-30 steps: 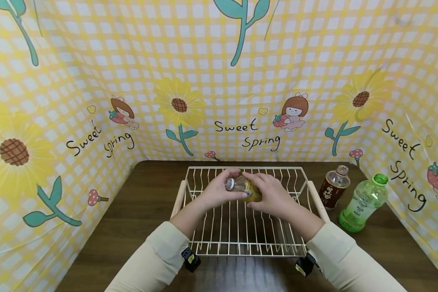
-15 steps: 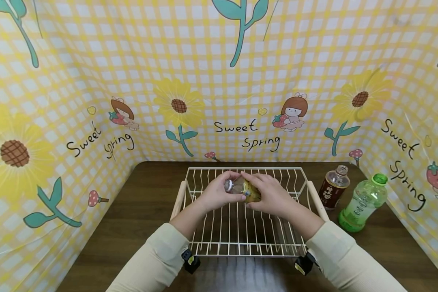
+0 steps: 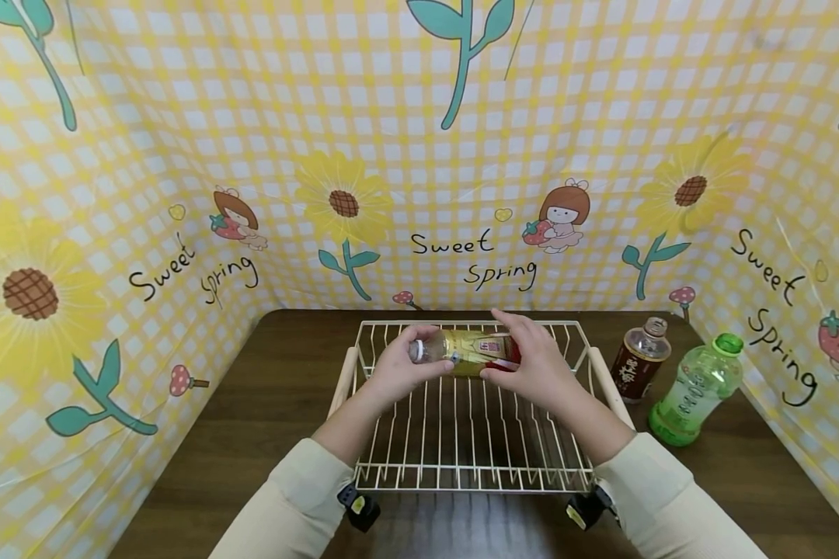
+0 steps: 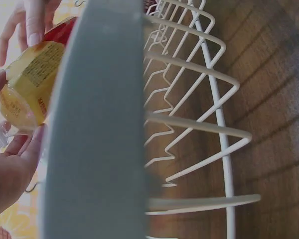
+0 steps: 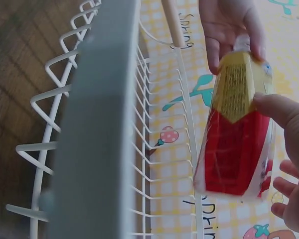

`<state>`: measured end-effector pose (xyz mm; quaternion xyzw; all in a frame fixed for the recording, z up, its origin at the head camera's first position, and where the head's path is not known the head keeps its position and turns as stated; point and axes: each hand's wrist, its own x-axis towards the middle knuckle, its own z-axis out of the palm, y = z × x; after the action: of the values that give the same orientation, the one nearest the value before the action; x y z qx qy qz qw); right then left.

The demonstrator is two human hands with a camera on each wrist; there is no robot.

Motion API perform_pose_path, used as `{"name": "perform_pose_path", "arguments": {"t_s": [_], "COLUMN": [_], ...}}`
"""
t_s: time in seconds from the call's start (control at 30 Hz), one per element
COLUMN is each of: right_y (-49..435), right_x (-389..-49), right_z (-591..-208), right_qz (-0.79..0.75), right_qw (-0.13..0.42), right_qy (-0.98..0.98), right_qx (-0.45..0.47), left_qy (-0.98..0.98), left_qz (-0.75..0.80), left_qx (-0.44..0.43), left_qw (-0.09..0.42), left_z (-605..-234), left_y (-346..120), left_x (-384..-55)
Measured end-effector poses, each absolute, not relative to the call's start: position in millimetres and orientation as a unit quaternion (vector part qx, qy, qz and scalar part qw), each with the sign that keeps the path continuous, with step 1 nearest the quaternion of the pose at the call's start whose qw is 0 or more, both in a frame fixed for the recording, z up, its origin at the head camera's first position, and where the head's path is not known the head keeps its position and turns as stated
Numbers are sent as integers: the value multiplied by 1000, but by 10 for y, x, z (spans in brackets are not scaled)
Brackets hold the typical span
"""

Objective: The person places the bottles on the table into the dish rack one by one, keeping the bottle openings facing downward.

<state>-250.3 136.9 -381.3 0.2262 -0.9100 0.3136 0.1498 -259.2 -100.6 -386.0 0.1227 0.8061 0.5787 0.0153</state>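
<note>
A clear plastic bottle [image 3: 464,353] with a yellow and red label and a white cap lies sideways above the wire rack [image 3: 461,467]. My left hand [image 3: 394,373] holds it around the neck end, thumb on the near side. Around the base end is my right hand [image 3: 540,365], its fingers spread and its thumb touching the label. In the right wrist view, the label's red part [image 5: 234,154] faces the camera, and the right hand's lower fingers [image 5: 284,191] stand beside the bottle. The left wrist view shows the label's yellow side [image 4: 35,69].
The cream rack with wooden handles [image 3: 610,388] stands on a dark brown table [image 3: 231,419]. To its right are a bottle with a dark brown label [image 3: 639,361] and a green bottle [image 3: 695,392], both uncapped. A yellow checked cloth [image 3: 454,186] surrounds the table.
The bottle has turned to lie more squarely across, its red label part now showing. My left hand has shifted left with the neck; the right hand has moved right and spread its fingers.
</note>
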Motion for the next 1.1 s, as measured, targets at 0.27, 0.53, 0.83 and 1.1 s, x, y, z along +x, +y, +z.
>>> {"name": "perform_pose_path", "arguments": {"t_s": [0.27, 0.53, 0.83, 1.1], "right_y": [1436, 1403, 1226, 1079], "right_x": [-2474, -2413, -2371, -2364], "right_z": [-3836, -3879, -3946, -3945], "right_qz": [361, 449, 574, 629], "right_qw": [149, 100, 34, 49], "right_qy": [-904, -884, -816, -773], "right_qx": [176, 80, 66, 66], "left_qy": [785, 742, 723, 691], "left_qz": [613, 665, 685, 716], "left_qx": [83, 58, 33, 57], "left_qw": [-16, -52, -89, -77], "left_z": [-3897, -3914, -3883, -3915], "left_y": [-1094, -1088, -1037, -956], "left_x": [-2573, -2574, -2533, -2487]}}
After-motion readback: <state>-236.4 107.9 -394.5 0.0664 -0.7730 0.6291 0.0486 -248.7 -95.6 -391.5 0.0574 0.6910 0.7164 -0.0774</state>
